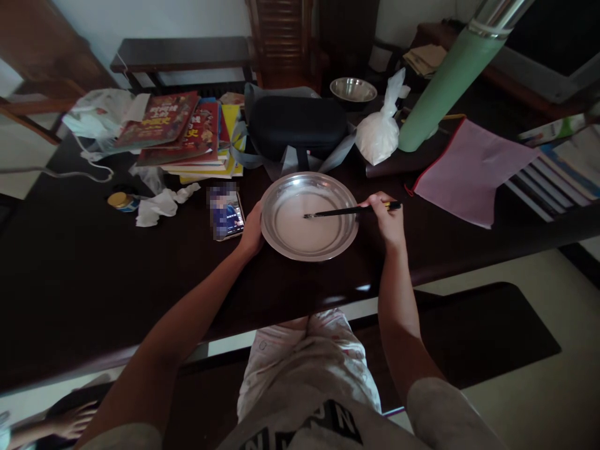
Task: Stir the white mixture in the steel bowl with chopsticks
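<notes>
Phone [227, 214] screen blurred, unreadable. Steel plate [310, 215] w/ thin whitish liquid at dark table's [70, 281] near edge. Left hand [252, 234] cupped on plate rim; right hand [387, 219] grips chopsticks [351, 210], tips in liquid. Behind: black case [296, 125], books [187, 134], tied white bag [380, 131], green bottle [445, 81] cut off at top.

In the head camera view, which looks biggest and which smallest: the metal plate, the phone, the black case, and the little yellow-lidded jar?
Largest to smallest as they look:
1. Black case and metal plate: about alike; the case lies farther back, so unsure.
2. Phone, beside the left hand.
3. Yellow-lidded jar.
The right hand holds chopsticks over the plate.
</notes>
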`<state>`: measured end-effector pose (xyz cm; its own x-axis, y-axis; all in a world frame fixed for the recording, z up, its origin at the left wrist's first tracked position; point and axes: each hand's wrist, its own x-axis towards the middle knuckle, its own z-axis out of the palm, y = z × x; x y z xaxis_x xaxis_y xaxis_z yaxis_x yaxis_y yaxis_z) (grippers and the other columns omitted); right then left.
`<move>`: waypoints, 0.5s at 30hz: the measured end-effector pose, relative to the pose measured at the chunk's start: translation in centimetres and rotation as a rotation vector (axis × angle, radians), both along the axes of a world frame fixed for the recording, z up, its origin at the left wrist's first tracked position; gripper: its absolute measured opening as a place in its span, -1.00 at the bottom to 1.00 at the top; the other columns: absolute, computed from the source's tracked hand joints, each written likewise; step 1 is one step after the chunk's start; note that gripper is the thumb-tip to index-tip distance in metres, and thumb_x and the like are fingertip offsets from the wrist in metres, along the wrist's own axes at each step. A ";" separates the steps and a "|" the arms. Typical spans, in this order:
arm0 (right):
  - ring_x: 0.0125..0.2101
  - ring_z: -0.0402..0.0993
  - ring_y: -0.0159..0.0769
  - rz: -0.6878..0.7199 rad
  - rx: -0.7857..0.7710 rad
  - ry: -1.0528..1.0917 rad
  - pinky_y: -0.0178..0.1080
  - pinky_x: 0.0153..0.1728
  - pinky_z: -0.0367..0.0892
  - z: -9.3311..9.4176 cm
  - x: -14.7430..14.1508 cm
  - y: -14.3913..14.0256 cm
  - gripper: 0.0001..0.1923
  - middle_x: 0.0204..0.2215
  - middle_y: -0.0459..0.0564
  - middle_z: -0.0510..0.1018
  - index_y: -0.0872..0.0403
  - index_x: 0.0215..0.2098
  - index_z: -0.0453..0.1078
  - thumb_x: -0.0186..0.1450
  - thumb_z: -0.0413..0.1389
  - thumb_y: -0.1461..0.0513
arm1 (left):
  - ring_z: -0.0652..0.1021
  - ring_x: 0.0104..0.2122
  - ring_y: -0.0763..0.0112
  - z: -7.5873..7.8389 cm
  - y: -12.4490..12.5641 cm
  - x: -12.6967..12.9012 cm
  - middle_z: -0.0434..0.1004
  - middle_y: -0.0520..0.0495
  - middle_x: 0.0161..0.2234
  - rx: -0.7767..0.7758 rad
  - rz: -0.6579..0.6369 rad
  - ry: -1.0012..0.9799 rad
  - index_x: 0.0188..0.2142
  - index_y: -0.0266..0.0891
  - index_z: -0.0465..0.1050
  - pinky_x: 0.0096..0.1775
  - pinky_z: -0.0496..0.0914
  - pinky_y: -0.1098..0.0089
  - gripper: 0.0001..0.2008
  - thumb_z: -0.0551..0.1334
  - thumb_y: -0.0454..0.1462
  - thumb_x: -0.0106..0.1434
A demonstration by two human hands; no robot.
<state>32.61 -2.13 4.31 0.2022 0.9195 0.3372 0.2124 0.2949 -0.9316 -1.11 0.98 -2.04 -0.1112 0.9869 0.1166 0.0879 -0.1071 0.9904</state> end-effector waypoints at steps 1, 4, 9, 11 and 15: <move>-0.44 0.66 -0.20 -0.026 0.003 0.011 -0.12 -0.24 0.56 0.0 0.0 0.0 -0.39 -0.58 -0.12 0.64 -0.07 -0.53 0.53 0.25 0.27 -0.37 | 0.65 0.14 0.08 0.0 0.0 0.0 0.75 -0.09 0.00 -0.014 -0.004 -0.017 -0.06 -0.05 0.69 0.22 0.50 0.12 -0.52 0.20 0.20 0.43; -0.47 0.65 -0.22 0.004 -0.006 0.018 -0.13 -0.26 0.56 0.0 0.0 -0.1 -0.39 -0.60 -0.13 0.61 -0.07 -0.55 0.52 0.26 0.28 -0.35 | 0.64 0.16 0.07 0.0 0.0 0.1 0.74 -0.11 0.03 -0.047 -0.010 -0.062 -0.03 -0.06 0.68 0.22 0.50 0.10 -0.53 0.20 0.18 0.43; -0.39 0.68 -0.19 0.051 -0.010 -0.025 -0.13 -0.25 0.56 0.0 -0.1 0.0 -0.41 -0.53 -0.10 0.67 -0.07 -0.49 0.57 0.23 0.31 -0.36 | 0.61 0.22 0.05 -0.1 0.0 -0.1 0.75 -0.11 0.06 -0.034 -0.023 -0.043 -0.01 -0.05 0.68 0.26 0.46 0.12 -0.51 0.25 0.21 0.40; -0.44 0.66 -0.20 -0.023 0.006 -0.009 -0.12 -0.25 0.57 0.0 0.0 0.0 -0.38 -0.57 -0.11 0.64 -0.07 -0.52 0.53 0.25 0.28 -0.38 | 0.61 0.21 0.04 -0.1 0.1 -0.3 0.75 -0.09 0.05 -0.033 -0.021 -0.053 -0.02 -0.05 0.69 0.27 0.45 0.11 -0.51 0.25 0.21 0.40; -0.46 0.65 -0.21 -0.008 0.000 -0.005 -0.12 -0.25 0.56 0.1 0.1 -0.1 -0.38 -0.60 -0.12 0.61 -0.07 -0.55 0.51 0.27 0.27 -0.36 | 0.65 0.14 0.08 -0.1 0.0 -0.2 0.75 -0.08 0.01 -0.062 -0.021 -0.099 -0.06 -0.07 0.68 0.20 0.51 0.12 -0.52 0.22 0.20 0.41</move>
<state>32.68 -2.22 4.44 0.2084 0.9178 0.3378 0.2192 0.2928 -0.9307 -1.31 1.03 -2.09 -0.0982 0.9942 0.0444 -0.0122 -0.0458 0.9989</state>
